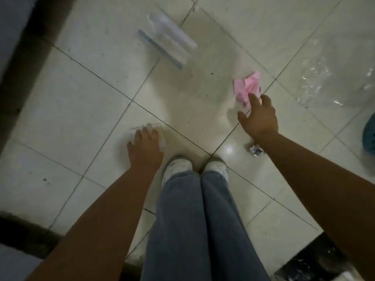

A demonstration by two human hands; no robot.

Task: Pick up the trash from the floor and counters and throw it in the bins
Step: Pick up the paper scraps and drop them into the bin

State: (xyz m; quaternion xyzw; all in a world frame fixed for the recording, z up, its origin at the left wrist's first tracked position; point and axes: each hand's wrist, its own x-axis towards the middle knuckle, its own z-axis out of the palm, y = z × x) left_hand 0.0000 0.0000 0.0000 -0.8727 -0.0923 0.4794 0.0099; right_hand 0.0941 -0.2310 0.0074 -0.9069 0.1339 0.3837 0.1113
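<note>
bare tiles [85, 94] ahead, clear bag [167, 40] beyond

I see a floor [85, 110] of large pale square tiles, laid so the thin dark grout lines [113, 87] run diagonally across my view and cross just ahead of centre. The tiles are glossy; one small bright glare spot [228, 149] sits on a tile right of centre. Dark specks of grit dot the surface. The light is dim and even, with a soft grey shadow pooled over the middle tiles. Along the upper left edge runs a dark strip [34, 47], a baseboard or cabinet foot, I cannot tell which, with a lighter grey surface beyond it. A dark band [26, 236] cuts the lower left corner.
</note>
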